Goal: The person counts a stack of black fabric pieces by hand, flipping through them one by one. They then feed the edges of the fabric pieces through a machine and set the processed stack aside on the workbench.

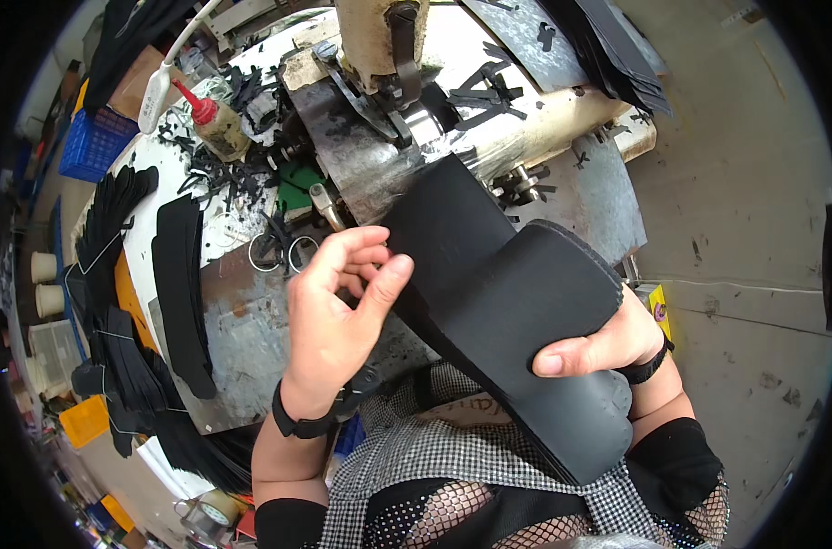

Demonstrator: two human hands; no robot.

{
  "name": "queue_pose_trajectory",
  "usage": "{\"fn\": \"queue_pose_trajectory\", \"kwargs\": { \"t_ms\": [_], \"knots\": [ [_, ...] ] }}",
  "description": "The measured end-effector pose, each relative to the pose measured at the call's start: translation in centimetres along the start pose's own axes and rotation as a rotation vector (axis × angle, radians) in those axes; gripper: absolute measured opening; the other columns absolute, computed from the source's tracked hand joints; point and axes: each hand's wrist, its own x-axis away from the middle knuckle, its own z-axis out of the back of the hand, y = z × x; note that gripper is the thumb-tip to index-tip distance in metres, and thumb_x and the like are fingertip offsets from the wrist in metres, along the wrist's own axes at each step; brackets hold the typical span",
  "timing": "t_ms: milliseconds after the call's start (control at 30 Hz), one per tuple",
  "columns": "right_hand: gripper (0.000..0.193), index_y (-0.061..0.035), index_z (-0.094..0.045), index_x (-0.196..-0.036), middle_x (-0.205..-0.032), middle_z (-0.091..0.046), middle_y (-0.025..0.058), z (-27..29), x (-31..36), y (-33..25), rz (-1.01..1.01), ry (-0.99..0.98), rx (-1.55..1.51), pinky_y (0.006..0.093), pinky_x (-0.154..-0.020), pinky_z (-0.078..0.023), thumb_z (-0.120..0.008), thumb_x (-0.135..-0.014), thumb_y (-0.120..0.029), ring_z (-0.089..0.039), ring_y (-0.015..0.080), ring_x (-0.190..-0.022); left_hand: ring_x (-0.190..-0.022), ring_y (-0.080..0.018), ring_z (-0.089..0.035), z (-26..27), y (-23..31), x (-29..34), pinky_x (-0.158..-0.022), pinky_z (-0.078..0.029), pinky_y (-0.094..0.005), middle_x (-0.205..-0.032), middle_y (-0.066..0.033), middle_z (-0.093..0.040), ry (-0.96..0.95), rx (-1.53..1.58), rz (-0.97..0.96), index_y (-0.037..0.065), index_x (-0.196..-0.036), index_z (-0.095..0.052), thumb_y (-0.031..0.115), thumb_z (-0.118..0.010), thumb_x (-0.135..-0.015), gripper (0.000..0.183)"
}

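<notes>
A stack of thin black sheet pieces (516, 293), perhaps leather or a similar material, is bent over in front of me. My right hand (608, 343) grips it at the right side, the thumb lying on top and the other fingers hidden underneath. The far end of the stack reaches the metal plate of a cream-coloured machine (379, 46). Beside the stack's left edge is my left hand (338, 302), fingers loosely curled and the thumb apart from them. Nothing shows between them; whether the fingertips touch the edge is unclear.
Scissors (283, 252) lie left of my left hand. Farther left are more black pieces (180, 293) and tied bundles (118, 339). A red-tipped bottle (213, 123) stands among black scraps, near a blue basket (96, 145). More black sheets (608, 55) lie at the far right.
</notes>
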Motion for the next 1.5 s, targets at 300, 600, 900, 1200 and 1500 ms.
{"fn": "queue_pose_trajectory", "kwargs": {
  "t_ms": [300,600,900,1200,1500],
  "knots": [
    [0.056,-0.0001,-0.054,-0.121,-0.107,-0.063,0.0053,2.1,0.3,2.4,0.021,-0.07,-0.034,0.0277,-0.087,-0.046,-0.078,-0.072,-0.011,-0.056,0.0122,-0.098,-0.087,-0.0275,-0.065,-1.9,3.6,0.9,-0.075,-0.054,-0.0322,-0.097,-0.0113,-0.069,-0.161,-0.288,-0.947,0.003,-0.096,-0.071,0.008,-0.069,-0.07,0.026],
    [0.061,-0.0017,-0.051,-0.127,-0.114,-0.062,0.0065,3.3,1.1,4.0,0.073,-0.113,-0.064,0.0284,-0.09,-0.046,-0.078,-0.074,-0.012,-0.055,0.0139,-0.104,-0.09,-0.0271,-0.066,-2.7,4.2,1.0,-0.074,-0.055,-0.0327,-0.099,-0.011,-0.069,-0.242,-0.451,-1.083,0.005,-0.096,-0.071,0.007,-0.067,-0.07,0.026],
    [0.053,-0.0015,-0.053,-0.124,-0.11,-0.062,0.0053,1.1,-0.5,2.6,0.009,-0.044,-0.13,0.0279,-0.088,-0.046,-0.075,-0.078,-0.015,-0.055,0.0127,-0.101,-0.089,-0.0104,-0.056,-1.5,-4.0,-0.1,-0.077,-0.046,-0.0228,-0.098,-0.0052,-0.06,-0.206,0.52,0.324,-0.006,-0.108,-0.056,0.021,-0.054,-0.097,0.029],
    [0.043,-0.0011,-0.054,-0.12,-0.105,-0.062,0.0039,-0.4,-3.6,2.8,-0.081,-0.079,-0.27,0.026,-0.085,-0.047,-0.071,-0.082,-0.014,-0.057,0.011,-0.097,-0.105,-0.0139,-0.054,-0.8,-5.0,-1.2,-0.095,-0.04,-0.0268,-0.111,-0.01,-0.06,0.021,0.678,0.414,-0.007,-0.107,-0.055,0.023,-0.057,-0.095,0.032],
    [0.043,-0.0008,-0.058,-0.117,-0.105,-0.064,0.0056,0.1,-4.0,0.2,-0.105,0.029,-0.15,0.027,-0.084,-0.048,-0.072,-0.079,-0.016,-0.059,0.012,-0.094,-0.094,-0.0087,-0.058,-1.4,-1.2,-2.0,-0.085,-0.044,-0.0241,-0.099,-0.0033,-0.065,-0.049,0.637,0.305,-0.003,-0.094,-0.062,0.021,-0.052,-0.098,0.026]
  ]
}}
